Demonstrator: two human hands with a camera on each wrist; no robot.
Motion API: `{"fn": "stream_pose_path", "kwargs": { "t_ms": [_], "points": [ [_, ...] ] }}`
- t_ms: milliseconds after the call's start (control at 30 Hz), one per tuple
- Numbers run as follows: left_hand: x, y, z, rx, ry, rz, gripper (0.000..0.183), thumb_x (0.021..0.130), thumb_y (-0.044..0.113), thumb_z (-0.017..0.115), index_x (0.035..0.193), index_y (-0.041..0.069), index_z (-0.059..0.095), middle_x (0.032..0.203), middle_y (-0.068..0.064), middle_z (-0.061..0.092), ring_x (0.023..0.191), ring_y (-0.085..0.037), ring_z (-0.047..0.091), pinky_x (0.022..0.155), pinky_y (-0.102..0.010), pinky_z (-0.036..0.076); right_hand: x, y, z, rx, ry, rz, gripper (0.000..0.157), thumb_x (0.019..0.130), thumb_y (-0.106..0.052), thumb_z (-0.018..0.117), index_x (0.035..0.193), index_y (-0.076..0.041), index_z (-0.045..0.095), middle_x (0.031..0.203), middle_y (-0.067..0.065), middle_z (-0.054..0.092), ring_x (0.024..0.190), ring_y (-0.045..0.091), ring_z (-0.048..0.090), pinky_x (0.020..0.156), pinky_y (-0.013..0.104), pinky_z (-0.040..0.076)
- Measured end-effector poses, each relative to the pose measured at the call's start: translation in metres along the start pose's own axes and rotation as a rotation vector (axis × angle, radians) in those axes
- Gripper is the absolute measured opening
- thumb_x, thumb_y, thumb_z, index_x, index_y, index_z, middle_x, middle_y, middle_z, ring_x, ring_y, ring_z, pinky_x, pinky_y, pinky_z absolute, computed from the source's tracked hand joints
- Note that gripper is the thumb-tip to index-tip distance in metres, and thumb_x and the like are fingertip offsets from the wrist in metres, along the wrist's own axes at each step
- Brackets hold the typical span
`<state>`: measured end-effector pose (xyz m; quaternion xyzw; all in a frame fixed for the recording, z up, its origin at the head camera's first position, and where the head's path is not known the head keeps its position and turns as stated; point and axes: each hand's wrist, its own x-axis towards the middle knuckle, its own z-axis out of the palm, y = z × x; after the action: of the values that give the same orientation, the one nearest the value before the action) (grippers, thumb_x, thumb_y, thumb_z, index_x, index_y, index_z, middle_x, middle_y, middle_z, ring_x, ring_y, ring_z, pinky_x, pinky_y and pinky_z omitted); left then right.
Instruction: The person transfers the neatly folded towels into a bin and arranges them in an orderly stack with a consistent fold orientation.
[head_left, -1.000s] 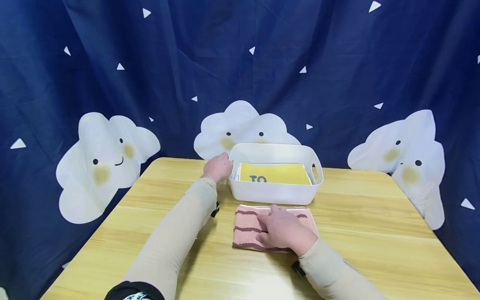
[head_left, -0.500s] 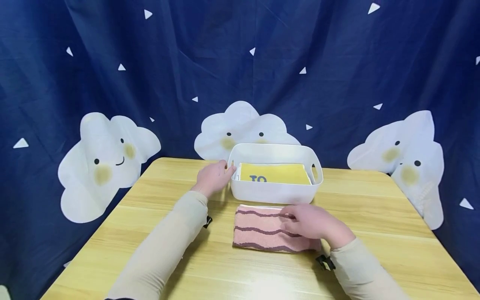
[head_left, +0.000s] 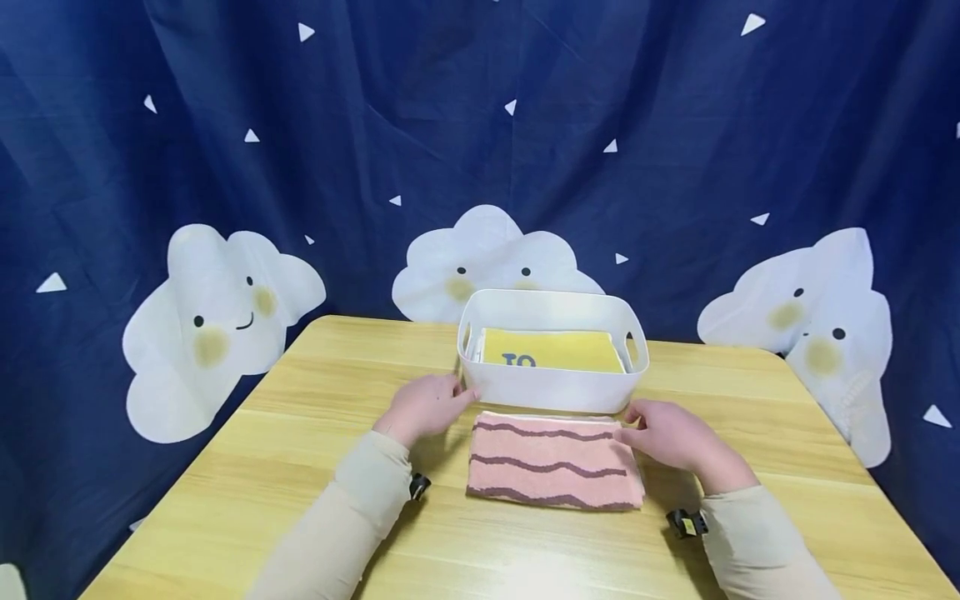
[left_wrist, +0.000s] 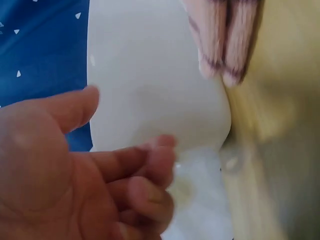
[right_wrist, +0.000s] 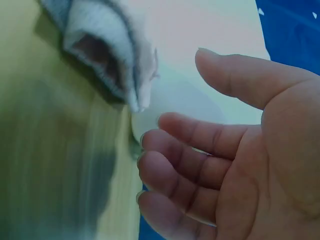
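Note:
A folded pink towel (head_left: 555, 467) with wavy brown stripes lies on the table in front of a white plastic basket (head_left: 555, 392). Inside the basket is a folded yellow cloth (head_left: 562, 350) with grey lettering. My left hand (head_left: 429, 406) is at the basket's front left corner, near the towel's far left corner; its fingers are loosely bent around nothing in the left wrist view. On the other side, my right hand (head_left: 678, 437) is beside the towel's right edge, fingertips close to its far right corner. The right wrist view shows that palm with thumb and fingers apart, holding nothing.
The wooden table (head_left: 315, 392) extends to both sides and toward me. Behind it hangs a dark blue curtain (head_left: 360, 108) with white clouds and triangles, close behind the basket. Oval handle holes are cut in the basket's two ends.
My left hand has left the basket's left end and come nearer, toward the towel. My right hand has moved off the towel's top to its right side. Towel and basket stay put.

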<state>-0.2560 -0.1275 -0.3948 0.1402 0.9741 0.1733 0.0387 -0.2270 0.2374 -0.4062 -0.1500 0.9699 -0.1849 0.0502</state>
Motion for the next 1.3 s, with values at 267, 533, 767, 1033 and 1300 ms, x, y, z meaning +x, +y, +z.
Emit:
{"fn": "stream_pose_path", "kwargs": {
  "t_ms": [267, 533, 767, 1033, 1300],
  "points": [
    [-0.010, 0.003, 0.022, -0.005, -0.183, 0.011, 0.047, 0.080, 0.063, 0.056, 0.061, 0.020, 0.055, 0.057, 0.005, 0.050, 0.053, -0.014, 0.048, 0.051, -0.034, 0.039, 0.001, -0.001, 0.014, 0.064, -0.095, 0.082, 0.028, 0.081, -0.039, 0.069, 0.078, -0.014, 0.058, 0.070, -0.002, 0.055, 0.064, 0.016, 0.048, 0.058, 0.033, 0.038],
    [-0.009, 0.008, 0.035, 0.026, -0.169, 0.032, 0.044, 0.070, 0.058, 0.069, 0.058, 0.019, 0.053, 0.053, 0.005, 0.050, 0.051, -0.015, 0.047, 0.050, -0.033, 0.040, 0.002, -0.005, 0.020, 0.072, -0.099, 0.085, 0.026, 0.083, -0.036, 0.068, 0.075, -0.015, 0.056, 0.067, -0.003, 0.054, 0.064, 0.016, 0.049, 0.060, 0.033, 0.039],
    [-0.008, 0.012, 0.038, 0.033, -0.194, 0.035, 0.040, 0.073, 0.054, 0.070, 0.060, 0.018, 0.055, 0.056, 0.004, 0.052, 0.053, -0.015, 0.049, 0.054, -0.033, 0.041, 0.003, 0.001, 0.025, 0.098, -0.121, 0.052, 0.025, 0.087, -0.037, 0.064, 0.071, -0.018, 0.059, 0.063, -0.005, 0.055, 0.066, 0.014, 0.052, 0.066, 0.033, 0.041],
    [-0.004, 0.011, 0.042, 0.076, -0.220, 0.077, 0.040, 0.078, 0.053, 0.066, 0.060, 0.019, 0.054, 0.058, 0.004, 0.052, 0.055, -0.013, 0.049, 0.055, -0.032, 0.042, 0.002, 0.006, 0.027, 0.077, -0.129, 0.008, 0.031, 0.090, -0.039, 0.060, 0.068, -0.018, 0.056, 0.060, -0.005, 0.053, 0.062, 0.013, 0.051, 0.065, 0.034, 0.041],
    [-0.003, 0.004, 0.036, -0.048, -0.243, 0.130, 0.033, 0.084, 0.045, 0.062, 0.063, 0.020, 0.056, 0.057, 0.004, 0.053, 0.053, -0.012, 0.050, 0.056, -0.031, 0.043, 0.005, 0.015, 0.023, 0.189, -0.134, -0.087, 0.022, 0.093, -0.036, 0.055, 0.082, -0.019, 0.062, 0.068, -0.007, 0.057, 0.070, 0.013, 0.053, 0.068, 0.034, 0.042]
  ]
}}
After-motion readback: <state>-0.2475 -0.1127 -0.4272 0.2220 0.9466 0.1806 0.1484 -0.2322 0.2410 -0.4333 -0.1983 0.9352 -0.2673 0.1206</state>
